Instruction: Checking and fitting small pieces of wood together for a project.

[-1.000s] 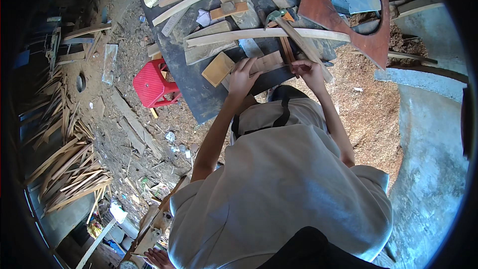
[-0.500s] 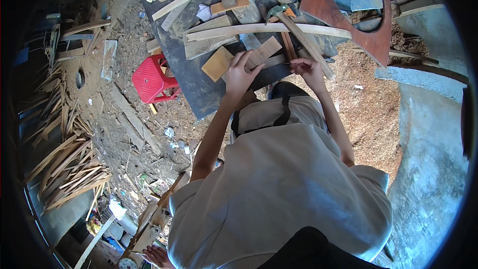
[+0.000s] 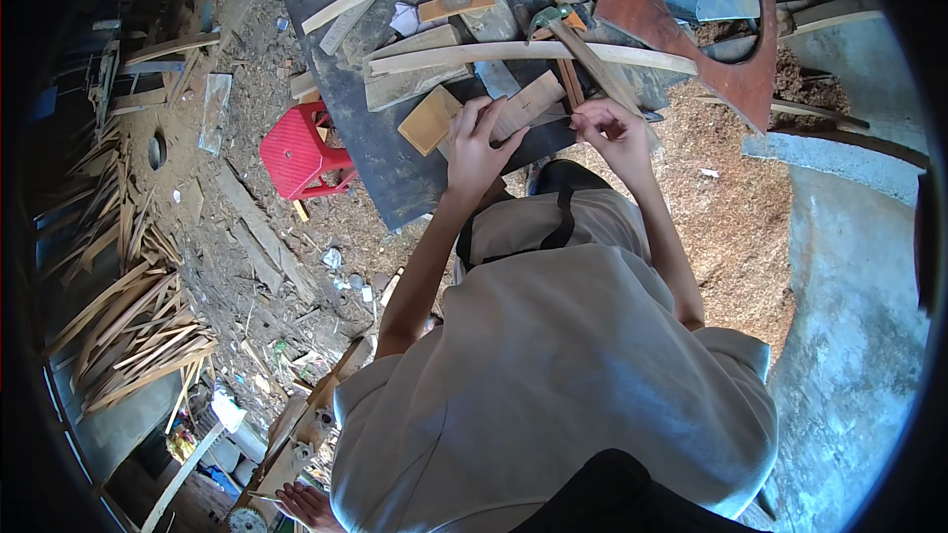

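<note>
At the near edge of the dark work table [image 3: 395, 163], my left hand [image 3: 478, 156] grips the lower left end of a small wooden block [image 3: 529, 104], thumb on the near side and fingers across the other. My right hand [image 3: 614, 134] is just right of the block, with thumb and fingertips pinched together. Whatever lies in that pinch is too small to make out. A square yellowish wood piece [image 3: 429, 120] lies left of my left hand. Beyond my right hand, a hammer [image 3: 592, 59] rests with its handle slanting toward me.
Curved wooden strips [image 3: 533, 55] and offcuts cover the table. A reddish-brown board with a large cutout [image 3: 681, 49] stands at the right. On the left are a red plastic stool [image 3: 296, 153] and a stick pile [image 3: 148, 336]. Another person's hand [image 3: 308, 506] shows at the lower left.
My right hand has shifted slightly left and its fingers have curled more. The thin dark line seen at its fingertips earlier no longer shows. My left hand stays at the block.
</note>
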`<act>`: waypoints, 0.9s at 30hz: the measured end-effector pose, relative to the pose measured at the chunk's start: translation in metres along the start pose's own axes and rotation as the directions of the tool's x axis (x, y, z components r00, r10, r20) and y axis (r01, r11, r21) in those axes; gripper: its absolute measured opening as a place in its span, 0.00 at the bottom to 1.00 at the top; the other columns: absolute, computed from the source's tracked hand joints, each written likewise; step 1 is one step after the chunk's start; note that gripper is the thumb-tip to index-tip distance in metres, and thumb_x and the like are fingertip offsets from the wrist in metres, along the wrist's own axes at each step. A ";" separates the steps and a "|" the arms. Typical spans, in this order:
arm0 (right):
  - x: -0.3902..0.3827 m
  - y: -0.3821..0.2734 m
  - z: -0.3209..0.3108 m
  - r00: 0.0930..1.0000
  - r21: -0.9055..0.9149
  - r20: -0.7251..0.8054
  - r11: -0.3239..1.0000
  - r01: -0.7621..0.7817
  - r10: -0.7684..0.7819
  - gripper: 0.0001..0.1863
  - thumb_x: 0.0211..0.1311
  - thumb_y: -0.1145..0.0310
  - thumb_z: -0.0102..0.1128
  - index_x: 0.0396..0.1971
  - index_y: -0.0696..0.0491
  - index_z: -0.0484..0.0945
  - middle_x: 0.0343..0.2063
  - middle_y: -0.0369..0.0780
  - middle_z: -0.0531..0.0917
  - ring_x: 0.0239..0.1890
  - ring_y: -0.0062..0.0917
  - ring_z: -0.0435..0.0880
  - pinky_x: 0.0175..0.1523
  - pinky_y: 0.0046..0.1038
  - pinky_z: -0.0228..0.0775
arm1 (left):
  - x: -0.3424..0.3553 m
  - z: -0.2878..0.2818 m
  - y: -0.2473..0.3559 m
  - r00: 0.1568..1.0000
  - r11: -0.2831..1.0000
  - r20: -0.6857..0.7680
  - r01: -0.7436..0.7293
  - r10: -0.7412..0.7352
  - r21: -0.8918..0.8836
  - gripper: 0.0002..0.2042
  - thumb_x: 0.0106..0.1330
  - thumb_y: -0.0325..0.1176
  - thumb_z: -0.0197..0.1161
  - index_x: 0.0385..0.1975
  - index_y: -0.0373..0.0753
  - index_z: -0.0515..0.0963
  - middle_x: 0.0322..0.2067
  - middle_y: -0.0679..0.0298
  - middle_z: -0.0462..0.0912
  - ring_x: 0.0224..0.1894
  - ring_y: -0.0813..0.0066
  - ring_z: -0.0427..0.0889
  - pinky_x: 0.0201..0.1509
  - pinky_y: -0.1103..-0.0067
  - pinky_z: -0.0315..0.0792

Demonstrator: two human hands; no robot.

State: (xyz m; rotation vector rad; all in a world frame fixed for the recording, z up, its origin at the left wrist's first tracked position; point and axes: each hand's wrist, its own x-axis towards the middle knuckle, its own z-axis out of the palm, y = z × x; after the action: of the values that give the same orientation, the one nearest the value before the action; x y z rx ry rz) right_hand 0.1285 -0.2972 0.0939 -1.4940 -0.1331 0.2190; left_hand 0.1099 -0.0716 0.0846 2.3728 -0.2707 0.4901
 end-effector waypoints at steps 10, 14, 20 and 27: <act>0.005 -0.016 0.010 0.990 -0.266 0.036 0.954 0.138 -0.134 0.10 0.57 0.84 0.59 0.39 0.62 0.78 0.32 0.35 0.82 0.35 0.13 0.80 0.44 0.15 0.71 | 0.005 -0.015 0.021 0.999 0.999 -0.019 -0.045 0.045 0.001 0.24 0.45 0.34 0.76 0.44 0.36 0.80 0.41 0.61 0.75 0.43 0.62 0.77 0.48 0.70 0.70; 0.004 -0.022 0.014 0.982 -0.301 0.031 0.935 0.185 -0.184 0.09 0.56 0.83 0.59 0.37 0.61 0.79 0.30 0.33 0.82 0.33 0.12 0.80 0.41 0.16 0.71 | 0.004 -0.016 0.021 0.997 0.997 -0.022 -0.075 0.075 -0.001 0.24 0.46 0.36 0.75 0.44 0.37 0.79 0.40 0.62 0.75 0.42 0.63 0.76 0.47 0.70 0.68; 0.000 -0.048 0.030 0.941 -0.519 0.088 0.791 0.324 -0.328 0.08 0.49 0.81 0.62 0.31 0.57 0.77 0.22 0.40 0.78 0.22 0.25 0.79 0.29 0.24 0.72 | 0.000 -0.016 0.023 0.995 0.995 -0.007 -0.095 0.095 0.027 0.24 0.47 0.38 0.74 0.45 0.36 0.78 0.40 0.62 0.74 0.42 0.65 0.74 0.48 0.69 0.66; 0.000 -0.039 0.040 0.938 -0.549 0.159 0.762 0.343 -0.307 0.12 0.49 0.81 0.60 0.36 0.58 0.74 0.24 0.44 0.79 0.26 0.37 0.81 0.32 0.32 0.73 | -0.007 -0.012 0.023 0.993 0.992 0.063 -0.107 0.103 0.061 0.25 0.47 0.40 0.73 0.45 0.34 0.79 0.40 0.62 0.73 0.43 0.64 0.74 0.50 0.69 0.65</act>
State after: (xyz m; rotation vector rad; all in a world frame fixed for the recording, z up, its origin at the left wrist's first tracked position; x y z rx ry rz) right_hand 0.1217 -0.2609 0.1362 -2.0327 -0.5461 -0.0733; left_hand 0.0931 -0.0802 0.1037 2.4476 -0.4139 0.4843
